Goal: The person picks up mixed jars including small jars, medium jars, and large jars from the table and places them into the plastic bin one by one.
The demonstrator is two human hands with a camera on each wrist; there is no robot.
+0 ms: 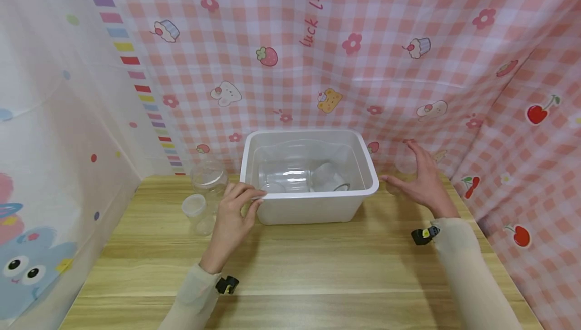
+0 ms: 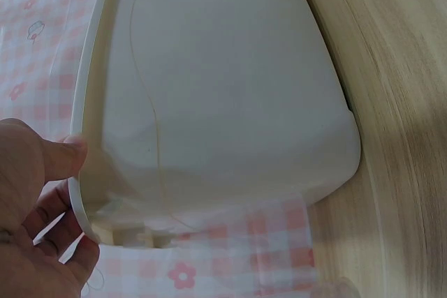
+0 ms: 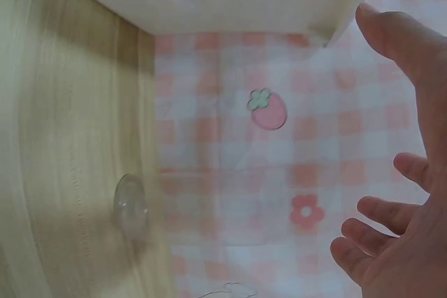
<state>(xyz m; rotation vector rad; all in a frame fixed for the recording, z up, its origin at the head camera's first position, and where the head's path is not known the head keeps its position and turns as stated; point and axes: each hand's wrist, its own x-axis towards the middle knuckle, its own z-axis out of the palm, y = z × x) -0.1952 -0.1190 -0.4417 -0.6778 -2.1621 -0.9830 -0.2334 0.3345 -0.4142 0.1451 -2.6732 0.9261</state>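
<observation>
A white plastic bin (image 1: 308, 209) stands near the back of the table, with clear containers (image 1: 286, 171) lying inside it. At its front left corner, my left hand (image 1: 236, 214) grips the rim, thumb and fingers on either side of it in the left wrist view. My right hand (image 1: 422, 178) is spread beside the bin's right end, fingers apart and holding nothing. Close to that hand is a clear container (image 1: 405, 164), partly hidden by it in the head view; its round end (image 3: 131, 207) shows on the wood in the right wrist view.
Left of the bin stand a small clear jar with a white lid (image 1: 194, 206) and a larger clear jar (image 1: 209, 174) behind it. A pink checked cloth (image 1: 281, 88) hangs right behind the wooden table (image 1: 317, 269). Another printed cloth (image 1: 54, 118) hangs at the left.
</observation>
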